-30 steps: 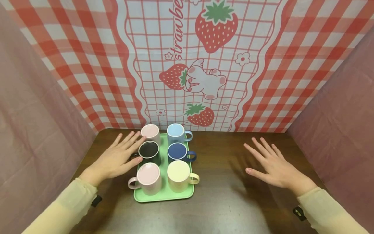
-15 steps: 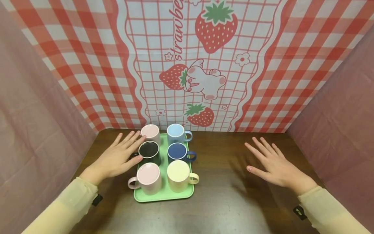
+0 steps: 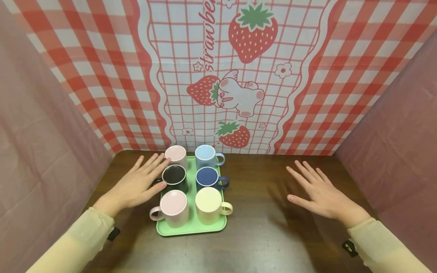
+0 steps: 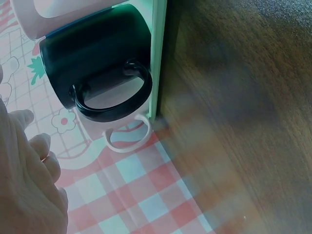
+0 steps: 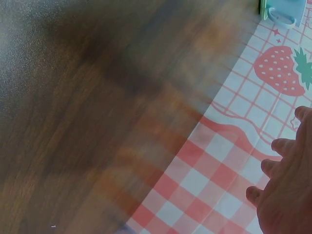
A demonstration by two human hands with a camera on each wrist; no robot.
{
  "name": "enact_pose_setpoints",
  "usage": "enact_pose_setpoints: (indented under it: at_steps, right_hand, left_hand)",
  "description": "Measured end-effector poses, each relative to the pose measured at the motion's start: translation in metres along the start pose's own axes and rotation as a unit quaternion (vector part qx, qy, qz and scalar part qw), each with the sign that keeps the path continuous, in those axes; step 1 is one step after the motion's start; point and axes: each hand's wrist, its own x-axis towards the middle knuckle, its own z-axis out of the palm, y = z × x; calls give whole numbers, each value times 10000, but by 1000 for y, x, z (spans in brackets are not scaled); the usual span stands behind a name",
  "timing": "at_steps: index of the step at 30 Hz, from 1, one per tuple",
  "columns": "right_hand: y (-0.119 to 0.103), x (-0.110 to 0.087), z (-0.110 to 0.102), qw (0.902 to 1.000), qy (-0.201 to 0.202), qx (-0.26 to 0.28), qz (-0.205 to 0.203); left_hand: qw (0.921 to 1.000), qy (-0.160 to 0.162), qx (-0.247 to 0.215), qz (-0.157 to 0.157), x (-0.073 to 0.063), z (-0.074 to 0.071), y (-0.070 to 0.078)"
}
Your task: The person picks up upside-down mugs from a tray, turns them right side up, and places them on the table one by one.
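Observation:
A green tray [image 3: 191, 228] on the table bears two columns of upright mugs. Its left column has a pink mug [image 3: 176, 153] at the back, a black mug [image 3: 177, 185] in the middle and another pink mug [image 3: 175, 208] in front. On the right stand a light blue mug [image 3: 205, 153], a dark blue mug [image 3: 207, 177] and a pale yellow mug [image 3: 208, 206]. My left hand [image 3: 136, 185], fingers spread, hovers beside the black mug, partly hiding its handle [image 4: 114, 109]; it holds nothing. Over the table at right, my right hand [image 3: 319, 193] is spread flat and holds nothing.
The dark wooden table [image 3: 252, 242] ends at a hanging cloth [image 3: 307, 113] with checks and strawberries. Plain pinkish curtains [image 3: 396, 125] close off both sides. Handles of the right-column mugs stick out past the tray's right edge.

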Motion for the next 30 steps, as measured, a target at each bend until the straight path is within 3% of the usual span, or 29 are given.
enact_pose_setpoints:
  at_steps: [11, 18, 24, 30]
  right_hand:
    - [2, -3, 3, 10000, 32, 85, 7]
    - [-5, 4, 6, 9992, 99, 372, 41]
    - [-26, 26, 25, 9953, 301, 916, 131]
    - [-63, 48, 58, 9889, 623, 1351, 41]
  left_hand:
    - [9999, -43, -76, -82, 0, -1, 5]
    - [9993, 165, -243, -231, -2, -2, 4]
    - [9946, 452, -723, -584, -4, 1, 5]
    - [9824, 765, -1321, -1081, -11, 7, 3]
